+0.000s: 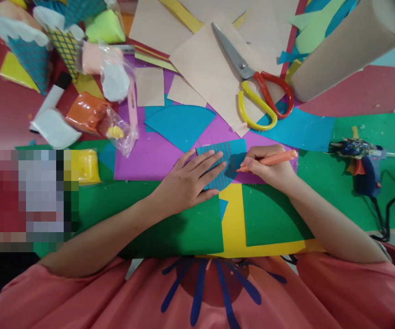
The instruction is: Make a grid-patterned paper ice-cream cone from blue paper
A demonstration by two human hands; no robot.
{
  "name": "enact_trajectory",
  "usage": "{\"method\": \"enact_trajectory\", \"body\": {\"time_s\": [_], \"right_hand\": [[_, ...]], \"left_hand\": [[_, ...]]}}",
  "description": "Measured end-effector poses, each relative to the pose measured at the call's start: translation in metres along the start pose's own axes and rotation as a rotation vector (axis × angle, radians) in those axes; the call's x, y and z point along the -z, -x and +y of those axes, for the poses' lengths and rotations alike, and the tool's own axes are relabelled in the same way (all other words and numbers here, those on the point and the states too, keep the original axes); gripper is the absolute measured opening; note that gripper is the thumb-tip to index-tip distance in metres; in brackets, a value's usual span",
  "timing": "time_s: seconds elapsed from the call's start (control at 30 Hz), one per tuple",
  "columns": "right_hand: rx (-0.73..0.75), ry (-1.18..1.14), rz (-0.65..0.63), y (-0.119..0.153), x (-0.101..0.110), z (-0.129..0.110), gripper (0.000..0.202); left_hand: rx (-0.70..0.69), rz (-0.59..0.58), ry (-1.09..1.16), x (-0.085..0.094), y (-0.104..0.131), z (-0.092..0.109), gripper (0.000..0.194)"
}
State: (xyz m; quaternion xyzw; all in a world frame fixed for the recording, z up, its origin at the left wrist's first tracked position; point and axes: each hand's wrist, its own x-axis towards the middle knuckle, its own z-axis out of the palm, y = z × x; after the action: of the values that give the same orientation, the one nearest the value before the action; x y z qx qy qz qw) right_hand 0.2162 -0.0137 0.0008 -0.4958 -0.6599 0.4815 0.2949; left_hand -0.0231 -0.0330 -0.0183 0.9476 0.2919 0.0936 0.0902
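Note:
A small blue paper piece (223, 153) with dark parallel stripes lies on a purple sheet (139, 167). My left hand (195, 177) rests flat on its left part, fingers spread and pointing right. My right hand (271, 168) grips an orange marker (279, 158), whose tip touches the right part of the striped piece. Just above lies a plain blue fan-shaped piece (181, 123). Scissors with one red and one yellow handle (242, 66) lie above my right hand on beige paper (206, 64).
A glue gun (368, 169) with a cable lies on green sheets (394, 132) at the right. A beige roll (341, 50) is at the upper right. Decorated paper cones (29, 59), an orange clay packet (87, 111), a white marker (51, 98) and a yellow packet (89, 166) are at the left.

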Motion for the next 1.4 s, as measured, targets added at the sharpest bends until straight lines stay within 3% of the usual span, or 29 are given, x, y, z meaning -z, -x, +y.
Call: {"method": "enact_trajectory", "body": {"time_s": [0.2, 0.63, 0.8, 1.1, 1.4], "right_hand": [[-0.015, -0.007, -0.080, 0.0017, 0.0012, 0.0017, 0.030], [-0.032, 0.000, -0.114, 0.0015, 0.0025, 0.0014, 0.030], [-0.003, -0.010, -0.031, 0.0000, 0.0012, 0.0002, 0.027], [-0.066, -0.171, 0.264, 0.0011, -0.0014, 0.0052, 0.023], [-0.019, -0.147, 0.227, 0.0012, -0.0009, 0.0076, 0.024]], "left_hand": [[-0.008, 0.001, -0.013, 0.0004, -0.0003, -0.0001, 0.053], [-0.005, -0.005, -0.007, 0.0008, -0.0003, 0.0001, 0.053], [-0.004, -0.009, 0.001, 0.0005, -0.0001, 0.0002, 0.053], [-0.012, -0.017, 0.029, 0.0032, 0.0002, -0.0001, 0.048], [-0.014, 0.004, 0.087, 0.0071, 0.0008, 0.0029, 0.043]]}}
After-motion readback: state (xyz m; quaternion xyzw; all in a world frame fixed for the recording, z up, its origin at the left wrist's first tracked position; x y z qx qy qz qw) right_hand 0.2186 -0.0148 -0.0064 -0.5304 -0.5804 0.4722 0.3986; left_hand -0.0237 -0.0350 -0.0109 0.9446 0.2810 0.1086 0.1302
